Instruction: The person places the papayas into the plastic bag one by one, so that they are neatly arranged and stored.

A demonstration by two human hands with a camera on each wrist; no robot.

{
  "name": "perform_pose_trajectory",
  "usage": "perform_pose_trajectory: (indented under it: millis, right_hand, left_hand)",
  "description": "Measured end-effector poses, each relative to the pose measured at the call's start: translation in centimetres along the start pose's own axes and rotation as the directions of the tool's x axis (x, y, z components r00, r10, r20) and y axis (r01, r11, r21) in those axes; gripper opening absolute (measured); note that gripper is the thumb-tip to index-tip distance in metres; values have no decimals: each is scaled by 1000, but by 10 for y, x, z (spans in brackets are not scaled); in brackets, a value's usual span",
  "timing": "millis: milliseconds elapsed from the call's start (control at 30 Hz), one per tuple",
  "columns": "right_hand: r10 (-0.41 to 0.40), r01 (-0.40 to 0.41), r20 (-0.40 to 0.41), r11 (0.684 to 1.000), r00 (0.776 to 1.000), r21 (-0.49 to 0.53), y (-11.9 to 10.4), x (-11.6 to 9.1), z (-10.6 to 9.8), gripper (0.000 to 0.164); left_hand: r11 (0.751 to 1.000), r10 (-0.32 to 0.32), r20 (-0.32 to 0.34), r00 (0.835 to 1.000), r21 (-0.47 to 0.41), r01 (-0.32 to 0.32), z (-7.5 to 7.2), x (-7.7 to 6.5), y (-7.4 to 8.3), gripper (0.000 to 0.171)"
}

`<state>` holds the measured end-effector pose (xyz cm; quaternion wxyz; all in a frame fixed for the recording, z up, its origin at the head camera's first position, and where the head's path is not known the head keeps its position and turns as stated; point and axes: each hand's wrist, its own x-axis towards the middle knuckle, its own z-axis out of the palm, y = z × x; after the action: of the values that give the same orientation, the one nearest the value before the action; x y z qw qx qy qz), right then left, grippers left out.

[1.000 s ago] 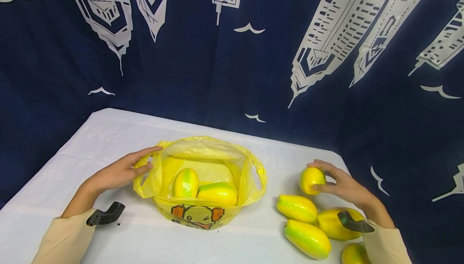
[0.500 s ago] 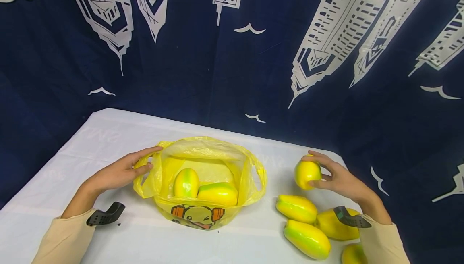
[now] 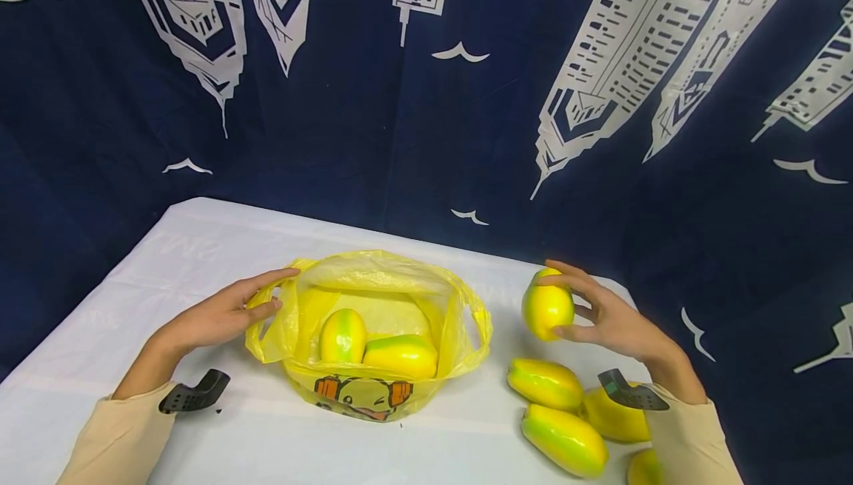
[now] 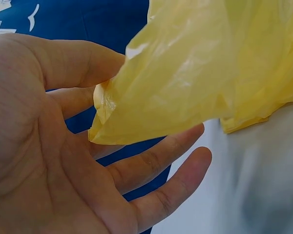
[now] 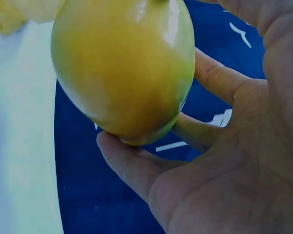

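My left hand [image 3: 216, 315] holds the left handle side of a yellow plastic bag [image 3: 360, 270], its mouth wide open. In the left wrist view the bag's film [image 4: 171, 83] runs between thumb and fingers. Inside the bag lie two yellow-green papayas, one upright [image 3: 343, 337] and one on its side [image 3: 401, 356]. To the right of the bag, my right hand [image 3: 616, 322] grips another papaya [image 3: 546, 303] between thumb and fingers, raised over the table. The right wrist view has this papaya [image 5: 122, 68] close up, with fingertips along its side and lower end.
Several more papayas lie at the right front of the white-covered table [image 3: 453, 448]: one [image 3: 545, 383] behind another [image 3: 565, 440], others [image 3: 613, 415] partly under the right forearm. A dark blue curtain [image 3: 373, 115] with white building prints hangs behind the table.
My right hand has lifted its papaya and carried it left, toward the bag. The left hand and the bag have stayed in place.
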<state>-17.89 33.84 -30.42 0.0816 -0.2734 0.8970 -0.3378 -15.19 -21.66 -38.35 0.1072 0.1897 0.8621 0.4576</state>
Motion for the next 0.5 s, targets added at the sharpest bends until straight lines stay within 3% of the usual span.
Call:
perform_pose_trajectory:
  millis: [500]
  right_hand:
    - [-62, 61, 60, 998, 996, 26, -23, 23, 11, 73]
  left_hand:
    - [1000, 2, -3, 1000, 5, -2, -1, 0, 1, 57]
